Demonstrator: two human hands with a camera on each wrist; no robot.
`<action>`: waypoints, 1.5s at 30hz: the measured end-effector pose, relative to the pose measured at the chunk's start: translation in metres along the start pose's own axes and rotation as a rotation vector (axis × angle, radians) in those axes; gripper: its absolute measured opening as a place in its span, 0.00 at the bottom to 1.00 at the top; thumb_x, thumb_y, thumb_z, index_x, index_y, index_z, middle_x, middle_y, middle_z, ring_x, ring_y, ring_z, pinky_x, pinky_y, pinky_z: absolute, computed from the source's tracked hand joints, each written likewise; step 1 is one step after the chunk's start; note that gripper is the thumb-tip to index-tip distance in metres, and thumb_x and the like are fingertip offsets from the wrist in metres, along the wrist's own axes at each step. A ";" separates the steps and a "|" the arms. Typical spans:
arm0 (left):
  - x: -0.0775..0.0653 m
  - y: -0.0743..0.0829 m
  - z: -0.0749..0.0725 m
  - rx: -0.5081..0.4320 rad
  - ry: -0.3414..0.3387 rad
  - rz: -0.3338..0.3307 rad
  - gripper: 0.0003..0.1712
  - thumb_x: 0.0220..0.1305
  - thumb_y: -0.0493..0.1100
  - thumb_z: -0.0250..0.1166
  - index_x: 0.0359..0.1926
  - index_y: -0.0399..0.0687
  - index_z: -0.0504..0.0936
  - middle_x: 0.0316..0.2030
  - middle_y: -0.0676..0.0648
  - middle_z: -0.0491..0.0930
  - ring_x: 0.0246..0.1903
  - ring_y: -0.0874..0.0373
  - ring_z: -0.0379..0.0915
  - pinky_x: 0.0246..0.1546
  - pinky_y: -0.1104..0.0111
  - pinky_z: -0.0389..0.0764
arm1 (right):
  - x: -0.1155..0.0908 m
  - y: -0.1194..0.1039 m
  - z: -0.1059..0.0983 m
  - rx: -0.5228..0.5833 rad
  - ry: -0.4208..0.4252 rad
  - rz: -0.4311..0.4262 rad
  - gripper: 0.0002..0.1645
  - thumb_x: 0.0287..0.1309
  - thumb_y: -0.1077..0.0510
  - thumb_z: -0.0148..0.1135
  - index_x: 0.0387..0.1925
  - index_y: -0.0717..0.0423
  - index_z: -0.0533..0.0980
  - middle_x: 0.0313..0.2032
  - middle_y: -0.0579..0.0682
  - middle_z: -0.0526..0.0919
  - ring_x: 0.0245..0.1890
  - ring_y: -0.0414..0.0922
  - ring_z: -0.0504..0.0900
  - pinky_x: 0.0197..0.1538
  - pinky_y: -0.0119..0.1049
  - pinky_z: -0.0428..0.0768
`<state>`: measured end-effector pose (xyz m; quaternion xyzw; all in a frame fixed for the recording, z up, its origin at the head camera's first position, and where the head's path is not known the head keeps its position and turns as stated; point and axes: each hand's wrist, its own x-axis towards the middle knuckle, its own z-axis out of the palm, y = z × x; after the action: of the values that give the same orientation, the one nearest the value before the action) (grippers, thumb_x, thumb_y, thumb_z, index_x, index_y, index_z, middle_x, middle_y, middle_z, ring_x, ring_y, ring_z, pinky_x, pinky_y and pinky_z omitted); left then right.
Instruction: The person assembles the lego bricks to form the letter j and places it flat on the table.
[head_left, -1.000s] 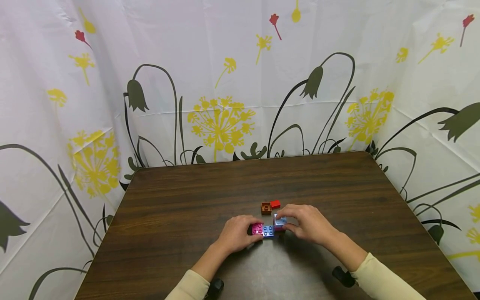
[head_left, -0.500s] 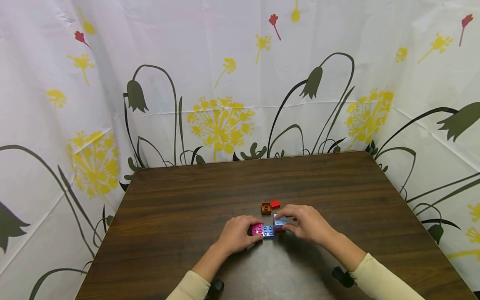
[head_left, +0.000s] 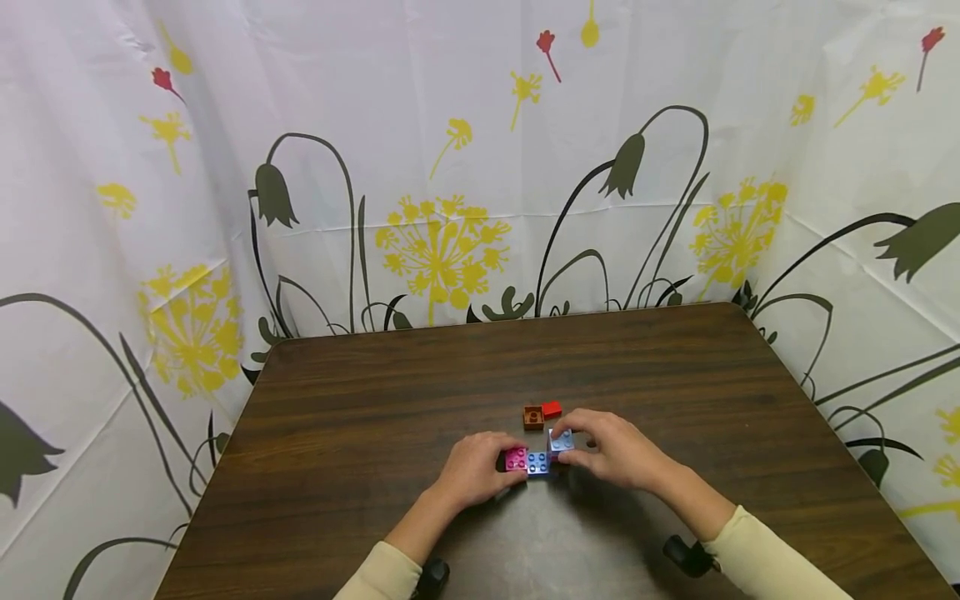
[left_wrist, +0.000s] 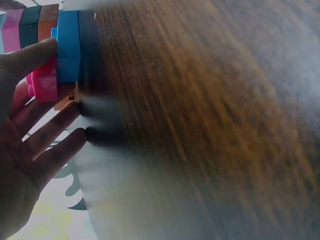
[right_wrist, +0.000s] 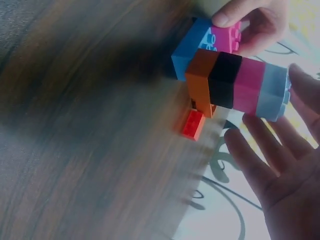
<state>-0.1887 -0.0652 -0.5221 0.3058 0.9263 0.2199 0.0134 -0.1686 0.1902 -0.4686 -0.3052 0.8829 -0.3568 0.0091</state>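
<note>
A low blue brick (head_left: pixel 537 463) lies on the table with a pink brick (head_left: pixel 516 458) on its left end. My left hand (head_left: pixel 474 468) pinches the pink brick, thumb at the near side and fingers at the far side. On the right rises a stack of several bricks: orange-brown (right_wrist: pixel 201 70), black (right_wrist: pixel 225 80), pink (right_wrist: pixel 248 86) and light blue (right_wrist: pixel 272 91) on top. My right hand (head_left: pixel 611 450) holds the stack near its top between thumb and fingers. The stack's lower part is mostly hidden in the head view.
Just behind the blocks, a brown brick (head_left: pixel 533 417) shows its hollow side, next to a red brick (head_left: pixel 551 409). They lie on a dark wooden table (head_left: pixel 390 383). A flower-patterned curtain (head_left: pixel 480 167) hangs behind and beside the table.
Both hands keep their places on the bricks. The right thumb has shifted slightly and covers more of the stack's near side.
</note>
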 end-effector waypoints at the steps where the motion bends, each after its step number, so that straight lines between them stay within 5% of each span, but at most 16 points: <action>1: 0.000 0.000 0.000 -0.002 0.002 0.001 0.22 0.55 0.59 0.72 0.49 0.58 0.86 0.45 0.56 0.84 0.44 0.61 0.79 0.44 0.61 0.77 | 0.001 0.001 0.000 0.040 0.001 0.001 0.13 0.59 0.55 0.70 0.46 0.45 0.80 0.45 0.38 0.81 0.49 0.41 0.80 0.45 0.42 0.82; 10: -0.001 0.000 -0.002 -0.003 -0.005 -0.004 0.22 0.55 0.58 0.73 0.50 0.57 0.86 0.46 0.55 0.84 0.46 0.60 0.79 0.46 0.60 0.77 | 0.015 0.027 0.008 0.286 0.152 0.157 0.15 0.68 0.53 0.59 0.46 0.59 0.82 0.42 0.54 0.85 0.39 0.50 0.83 0.40 0.41 0.83; 16: 0.000 0.002 -0.003 -0.002 -0.019 -0.004 0.23 0.56 0.58 0.72 0.50 0.57 0.86 0.46 0.55 0.84 0.46 0.59 0.79 0.47 0.59 0.77 | 0.025 0.046 0.021 0.059 0.141 0.102 0.11 0.61 0.62 0.66 0.46 0.56 0.83 0.44 0.47 0.84 0.44 0.46 0.82 0.46 0.42 0.81; 27: 0.000 0.002 -0.003 0.003 -0.014 0.000 0.22 0.56 0.58 0.72 0.50 0.57 0.86 0.46 0.55 0.84 0.46 0.59 0.79 0.46 0.59 0.77 | 0.039 0.063 0.036 -0.365 -0.088 -0.053 0.31 0.58 0.59 0.67 0.64 0.45 0.74 0.65 0.50 0.71 0.64 0.52 0.69 0.62 0.53 0.69; 37: -0.001 0.001 -0.001 0.013 0.006 0.018 0.22 0.55 0.58 0.73 0.50 0.57 0.86 0.45 0.55 0.84 0.46 0.59 0.79 0.46 0.59 0.77 | 0.042 0.070 0.043 -0.421 -0.060 -0.125 0.22 0.62 0.61 0.62 0.57 0.46 0.80 0.59 0.48 0.77 0.61 0.49 0.72 0.62 0.51 0.70; 45: -0.002 0.000 -0.001 0.000 0.010 0.018 0.22 0.55 0.57 0.73 0.50 0.58 0.86 0.46 0.55 0.84 0.46 0.60 0.79 0.46 0.60 0.77 | 0.042 0.066 0.044 -0.439 -0.024 -0.070 0.16 0.59 0.62 0.66 0.49 0.46 0.83 0.53 0.45 0.81 0.55 0.46 0.77 0.59 0.48 0.73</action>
<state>-0.1873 -0.0668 -0.5210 0.3132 0.9235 0.2214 0.0066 -0.2276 0.1766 -0.5353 -0.3348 0.9280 -0.1523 -0.0594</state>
